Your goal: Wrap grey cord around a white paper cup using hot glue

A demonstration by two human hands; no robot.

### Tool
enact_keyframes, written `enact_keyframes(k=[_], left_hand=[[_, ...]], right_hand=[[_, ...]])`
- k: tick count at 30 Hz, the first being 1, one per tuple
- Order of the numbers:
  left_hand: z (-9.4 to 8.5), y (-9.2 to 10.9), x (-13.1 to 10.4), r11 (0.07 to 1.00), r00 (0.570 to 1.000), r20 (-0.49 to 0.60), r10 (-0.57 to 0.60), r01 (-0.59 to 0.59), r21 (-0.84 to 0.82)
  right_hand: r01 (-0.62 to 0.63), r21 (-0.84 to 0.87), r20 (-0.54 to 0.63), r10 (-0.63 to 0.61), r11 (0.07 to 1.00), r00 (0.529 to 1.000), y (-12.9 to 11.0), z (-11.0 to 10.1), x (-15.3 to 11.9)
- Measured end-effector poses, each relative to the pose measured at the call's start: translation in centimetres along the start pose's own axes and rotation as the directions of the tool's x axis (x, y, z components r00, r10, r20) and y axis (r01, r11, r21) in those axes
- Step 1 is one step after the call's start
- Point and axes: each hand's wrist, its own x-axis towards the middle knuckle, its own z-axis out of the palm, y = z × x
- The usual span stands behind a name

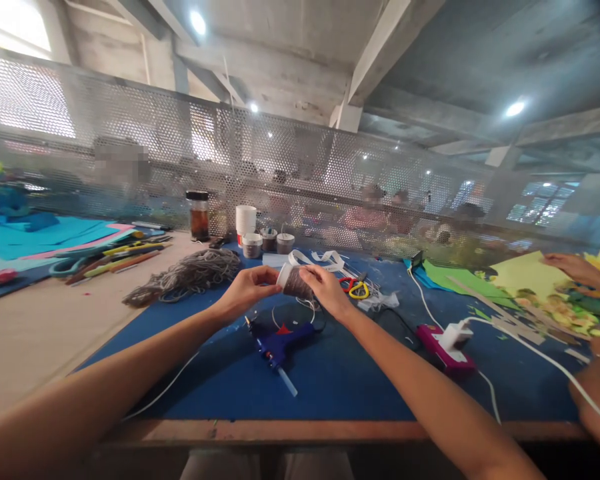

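A small paper cup (296,283), wrapped in grey-brown cord with a white rim on the left, is held on its side between my two hands. My left hand (253,288) pinches the rim side. The fingers of my right hand (327,287) close around the other end, hiding the base. Below the cup a blue glue gun (280,343) lies on the blue mat, a clear glue stick poking from its rear. To the left is a tangled heap of grey cord (195,275). Scissors with red and yellow handles (356,288) lie to the right, near a white strip (333,259).
Behind stand wrapped cups (253,245), a white cup stack (245,220) and a dark-lidded jar (199,217). A magenta power strip (445,350) with a white plug and cables lies right. Another person's hand (567,267) holds yellow paper. A perforated metal screen (290,167) closes the back.
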Motion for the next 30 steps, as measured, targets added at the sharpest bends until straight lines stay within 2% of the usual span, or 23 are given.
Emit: enact_keyframes(k=[5, 11, 22, 30], left_hand=[[0.1, 0.2, -0.1, 0.984, 0.997, 0.047, -0.065, 0.072, -0.163], [-0.2, 0.0, -0.1, 0.927, 0.985, 0.000, -0.171, 0.160, -0.339], [-0.3, -0.6, 0.1, 0.921, 0.979, 0.006, -0.204, 0.194, -0.338], [-0.5, -1.2, 0.2, 0.959, 0.975, -0.107, -0.193, 0.164, -0.231]], right_hand=[[0.010, -0.027, -0.060, -0.012, 1.000, 0.998, 0.1, 0.1, -0.3], [0.126, -0.084, -0.051, -0.131, 0.988, 0.990, -0.6, 0.3, -0.8], [0.288, -0.213, -0.066, -0.308, 0.934, 0.949, -0.7, 0.4, -1.0], [0.366, -0.380, -0.070, -0.421, 0.849, 0.904, -1.2, 0.4, -1.3]])
